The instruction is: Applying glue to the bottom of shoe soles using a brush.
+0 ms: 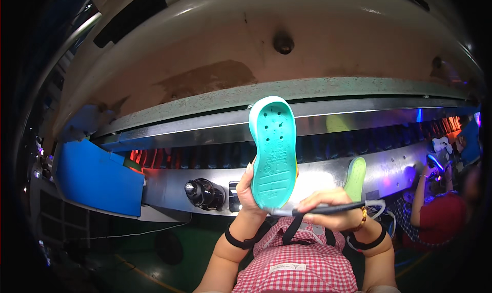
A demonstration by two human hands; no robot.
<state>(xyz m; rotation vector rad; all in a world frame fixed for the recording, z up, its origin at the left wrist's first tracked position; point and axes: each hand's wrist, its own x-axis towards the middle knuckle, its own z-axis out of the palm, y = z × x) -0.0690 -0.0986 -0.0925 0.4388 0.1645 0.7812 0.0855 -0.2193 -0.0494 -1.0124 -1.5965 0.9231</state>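
My left hand (pixel 247 190) is closed around the heel end of a teal shoe sole (pixel 275 152), held up in front of me. Small holes show in the forefoot and ridges towards the heel. In my right hand (pixel 330 203) is a brush (pixel 335 209) with a slim black handle and a pale tube at its rear end. Its blurred tip is at the heel edge of the sole; whether it touches cannot be told. Beyond my right hand, a light green sole (pixel 355 176) lies on the metal ledge.
A black bottle-like container (pixel 204 193) stands on the metal ledge (pixel 166 185), left of my hands. Behind runs a dark slatted conveyor (pixel 233 154) below a large machine housing (pixel 328 52). A blue panel (pixel 97 178) rises at left; a co-worker in red (pixel 443 216) works at right.
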